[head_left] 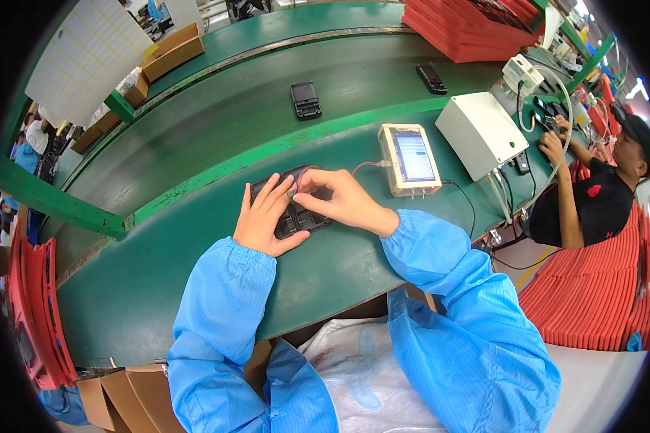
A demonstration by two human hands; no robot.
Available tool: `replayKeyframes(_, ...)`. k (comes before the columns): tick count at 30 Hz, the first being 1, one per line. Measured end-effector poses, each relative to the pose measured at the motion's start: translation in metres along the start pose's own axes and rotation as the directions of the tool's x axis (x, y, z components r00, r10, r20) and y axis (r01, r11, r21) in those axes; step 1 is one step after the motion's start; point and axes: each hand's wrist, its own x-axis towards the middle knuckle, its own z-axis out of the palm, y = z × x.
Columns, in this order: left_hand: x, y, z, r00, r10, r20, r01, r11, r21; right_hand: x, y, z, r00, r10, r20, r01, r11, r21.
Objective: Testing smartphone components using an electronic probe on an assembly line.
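Observation:
A black plastic handheld device [290, 226] lies on the green bench in front of me, partly covered by both hands. My left hand [261, 216] rests across its left side, fingers stretched out and apart, the thumb near the lower edge. Over the device's upper part, my right hand [339, 200] has thumb and forefinger pinched together; what sits between the fingertips is too small to make out. A thin red wire shows beside those fingertips. From behind the right hand a red lead [363, 164] runs to a cream-framed tester with a lit screen [414, 155].
Two black devices [305, 100] [431, 79] lie on the conveyor beyond the green rail [267, 151]. A white box [482, 136] with cables stands right of the tester. Red trays [585, 289] are stacked at right. A co-worker [592, 195] works at the far right.

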Motion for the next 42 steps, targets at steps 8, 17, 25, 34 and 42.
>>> replayKeyframes(8,0.0004,0.0002,0.0006,1.000,-0.005,0.001,0.005,1.000,-0.001,-0.0004,0.0025,0.0004,1.000,-0.011,-0.005,0.011,1.000,0.002)
replayKeyframes(17,0.0003,0.0004,0.0000,1.000,-0.004,-0.005,0.004,1.000,0.002,0.0002,0.0023,0.0003,1.000,-0.006,-0.001,0.006,1.000,-0.004)
replayKeyframes(25,0.0008,0.0010,-0.0006,1.000,-0.003,-0.007,0.003,1.000,-0.010,0.0006,0.0009,-0.0002,1.000,-0.005,0.002,0.005,1.000,-0.009)
replayKeyframes(34,0.0007,0.0003,0.0006,1.000,-0.002,-0.009,0.002,1.000,-0.008,0.0003,0.0027,0.0001,1.000,-0.007,0.003,0.007,1.000,0.012)
replayKeyframes(42,0.0014,0.0027,-0.0021,1.000,0.000,-0.002,0.000,1.000,-0.002,0.0001,0.0019,0.0008,0.999,-0.011,-0.039,0.011,1.000,0.000)
